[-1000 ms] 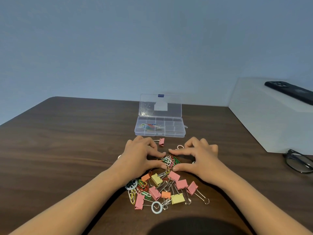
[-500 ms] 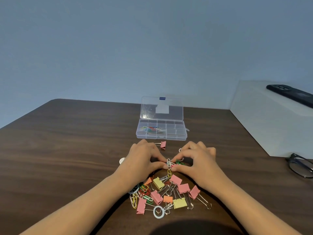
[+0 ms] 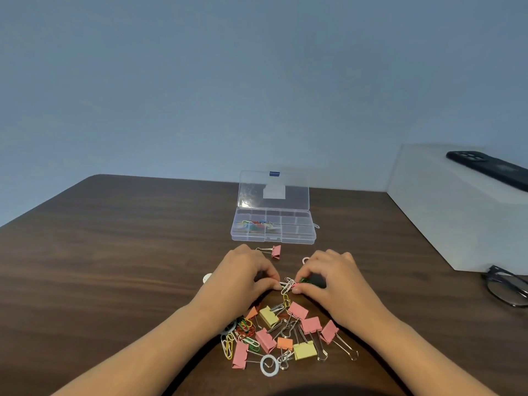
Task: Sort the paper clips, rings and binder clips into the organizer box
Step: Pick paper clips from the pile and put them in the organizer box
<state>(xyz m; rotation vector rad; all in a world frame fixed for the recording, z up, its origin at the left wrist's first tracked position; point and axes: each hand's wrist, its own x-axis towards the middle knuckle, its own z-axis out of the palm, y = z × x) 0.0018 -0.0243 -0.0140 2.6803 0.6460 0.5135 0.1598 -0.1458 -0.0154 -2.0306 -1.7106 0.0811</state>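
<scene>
both hands are down on the dark wooden table point(image 3: 114, 252), just beyond the loose pile. the left hand point(image 3: 243, 278) has its fingers curled, thumb and forefinger pinching one end of the white paper clips point(image 3: 287, 285). the right hand point(image 3: 334, 278) is curled too, thumb and forefinger pinching the other end of the same bunch. a green paper clip point(image 3: 303, 280) sits right at its fingertips; can't tell if it is gripped as well.

the organizer box point(image 3: 257, 238) sits further back on the table, about centre, apart from the hands, with its clear lid point(image 3: 274, 190) standing up open. coloured paper clips point(image 3: 255, 224) lie in its left part; which compartment exactly is too hazy to read.

a single pink binder clip point(image 3: 276, 251) lies between box and hands, just beside the left knuckles. the pile of binder clips point(image 3: 285, 332), pink, yellow and orange, lies between the forearms, with mixed paper clips point(image 3: 243, 328) along its left edge. a white ring point(image 3: 268, 365) lies at the pile's near edge. a second ring point(image 3: 207, 278) peeks out left of the left hand, and a third ring point(image 3: 305, 260) is just beside the right knuckles.

far right: a white block point(image 3: 457, 218) with a black phone point(image 3: 491, 170) on top, and glasses point(image 3: 505, 290) on the table beside it.
</scene>
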